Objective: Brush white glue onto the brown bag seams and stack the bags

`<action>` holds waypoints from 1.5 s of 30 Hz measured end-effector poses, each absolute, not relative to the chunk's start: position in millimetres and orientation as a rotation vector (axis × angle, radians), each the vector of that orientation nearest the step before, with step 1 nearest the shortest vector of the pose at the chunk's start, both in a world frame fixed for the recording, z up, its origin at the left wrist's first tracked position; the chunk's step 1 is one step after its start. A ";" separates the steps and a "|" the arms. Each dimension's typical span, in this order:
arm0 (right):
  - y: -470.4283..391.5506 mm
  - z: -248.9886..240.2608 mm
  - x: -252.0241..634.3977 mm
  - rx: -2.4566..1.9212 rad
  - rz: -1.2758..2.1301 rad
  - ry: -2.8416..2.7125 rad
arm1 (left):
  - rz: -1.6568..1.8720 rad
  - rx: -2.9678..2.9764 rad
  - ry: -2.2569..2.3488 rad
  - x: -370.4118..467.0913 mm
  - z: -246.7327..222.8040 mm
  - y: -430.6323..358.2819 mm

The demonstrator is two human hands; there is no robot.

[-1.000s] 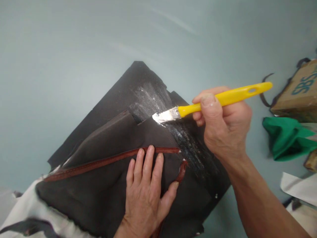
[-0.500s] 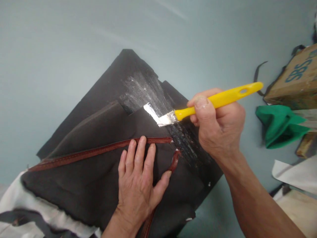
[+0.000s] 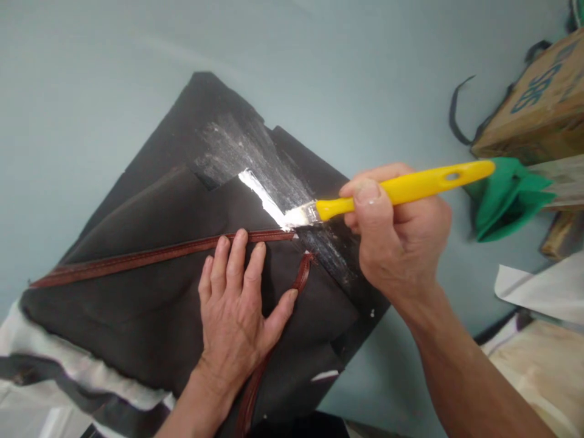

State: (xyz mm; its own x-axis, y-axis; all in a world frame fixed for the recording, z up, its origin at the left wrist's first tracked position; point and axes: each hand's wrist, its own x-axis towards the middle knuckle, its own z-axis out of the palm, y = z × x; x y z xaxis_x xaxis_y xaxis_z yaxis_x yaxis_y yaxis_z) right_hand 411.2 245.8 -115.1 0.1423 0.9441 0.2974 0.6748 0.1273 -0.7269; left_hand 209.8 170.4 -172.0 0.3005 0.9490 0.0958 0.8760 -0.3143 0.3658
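My right hand (image 3: pixel 396 222) grips a yellow-handled brush (image 3: pixel 410 185), its white-coated bristles touching the edge of a dark fabric piece (image 3: pixel 146 322). Along that edge runs a wet white strip (image 3: pixel 262 198). My left hand (image 3: pixel 237 304) lies on the fabric with fingers spread, the fingertips by a reddish-brown trim strip (image 3: pixel 137 257). Close to my left thumb is a second, short curved end of the trim (image 3: pixel 302 274). Beneath the fabric is a black board (image 3: pixel 201 97), smeared with dried whitish streaks (image 3: pixel 255 149).
The board rests on a pale blue-green table (image 3: pixel 91 91). At the right are a cardboard box (image 3: pixel 542 97) with blue lettering, a green cloth (image 3: pixel 506 201) and white sheet material (image 3: pixel 542 289). White and black fabric (image 3: pixel 82 371) bunches at the lower left.
The brush has moved along the fabric edge toward the trim, and the white strip is longer. My left hand stays flat on the fabric. The whole view has shifted slightly.
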 end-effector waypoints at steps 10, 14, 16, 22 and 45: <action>219.5 -117.7 417.8 -1.607 0.378 -1.609 | 0.430 2.343 1.668 207.9 -173.7 171.0; 215.0 -121.6 413.4 -1.591 0.413 -1.693 | 0.427 2.343 1.668 207.7 -174.3 171.1; 211.7 -122.1 413.6 -1.623 0.379 -1.710 | 0.429 2.340 1.671 208.0 -174.5 170.9; 202.3 -119.6 416.8 -1.631 0.368 -1.662 | 0.423 2.317 1.685 209.1 -173.8 170.7; 120.0 -102.0 460.1 -1.620 0.454 -1.822 | 0.396 2.139 1.675 212.2 -171.9 172.7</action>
State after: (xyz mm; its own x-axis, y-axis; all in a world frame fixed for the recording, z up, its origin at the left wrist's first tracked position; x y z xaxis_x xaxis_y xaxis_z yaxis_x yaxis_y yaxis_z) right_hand 460.1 120.0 -102.0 -0.0260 0.9709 0.2379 0.7462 0.1772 -0.6417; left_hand 212.2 172.7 -171.9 0.2445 0.9695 -0.0193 0.8580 -0.2070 0.4701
